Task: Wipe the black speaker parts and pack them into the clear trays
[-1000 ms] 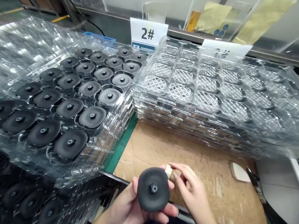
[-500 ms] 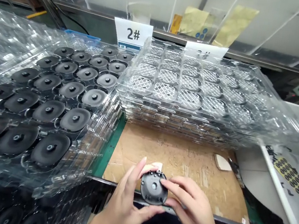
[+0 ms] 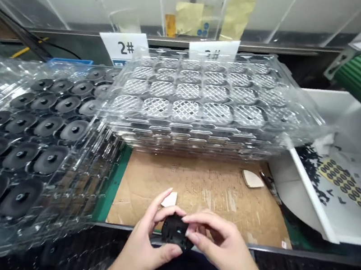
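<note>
A round black plastic cover [image 3: 172,230] is held near the front edge of the bench, tilted so its detailed side is in dark shade. My left hand [image 3: 151,235] grips it by the left rim, fingers behind and thumb at the bottom. The fingertips of my right hand [image 3: 215,236] are pinched together at its upper right edge; whether a small piece sits between them is hidden. Just behind the left fingers, a small white piece [image 3: 169,199] lies on the cardboard sheet [image 3: 147,171].
Clear trays of black covers [image 3: 48,125] stand at left. A stack of clear plastic trays [image 3: 184,108] stands behind the cardboard. To the right, a white bin [image 3: 311,215] holds small black clips [image 3: 312,167] and a yellow sticker sheet [image 3: 344,181]. A cream-coloured piece [image 3: 252,179] lies nearby.
The view has swung to the right, showing more of the bin. The cover has tipped and looks darker. My right fingers have drawn together at its edge.
</note>
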Demonstrator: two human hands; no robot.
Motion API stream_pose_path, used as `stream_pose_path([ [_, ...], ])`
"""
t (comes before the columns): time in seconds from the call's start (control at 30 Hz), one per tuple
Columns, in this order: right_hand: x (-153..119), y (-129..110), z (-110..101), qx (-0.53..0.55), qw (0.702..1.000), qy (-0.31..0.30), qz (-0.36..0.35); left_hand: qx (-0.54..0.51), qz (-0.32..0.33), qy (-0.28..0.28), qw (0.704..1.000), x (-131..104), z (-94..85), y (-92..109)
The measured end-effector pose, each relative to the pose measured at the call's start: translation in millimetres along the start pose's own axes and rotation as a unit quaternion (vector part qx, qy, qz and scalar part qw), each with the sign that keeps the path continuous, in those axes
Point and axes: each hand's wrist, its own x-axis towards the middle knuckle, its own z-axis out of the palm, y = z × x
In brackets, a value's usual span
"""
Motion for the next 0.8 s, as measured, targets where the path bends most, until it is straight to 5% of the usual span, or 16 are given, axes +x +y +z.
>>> stream_pose_path([
  [0.13, 0, 1, -21, 0.172, 0.98, -0.08, 0.068, -0.071, -0.045, -0.065, 0.994, 12, 19.8, 6],
  [0.37, -17, 2, -57, 0.279, 0.951, -0.104, 0.082, -0.083, -0.095, -0.114, 0.985, 29, 57.0, 11],
  [0.53, -35, 13, -71, 0.281, 0.956, -0.04, 0.076, -0.017, -0.088, -0.092, 0.992, 33, 81.9, 12],
  [0.63, -53, 20, -77, 0.24, 0.967, 0.059, 0.062, -0.005, -0.095, -0.08, 0.992, 35, 91.2, 10],
  [0.73, -76, 21, -78, 0.068, 0.979, 0.191, -0.029, 0.014, -0.084, -0.07, 0.994, 36, 98.2, 6],
  [0.8, -89, 20, -74, -0.087, 0.963, 0.224, -0.118, 0.025, -0.08, -0.078, 0.993, 36, 104.8, 1],
])
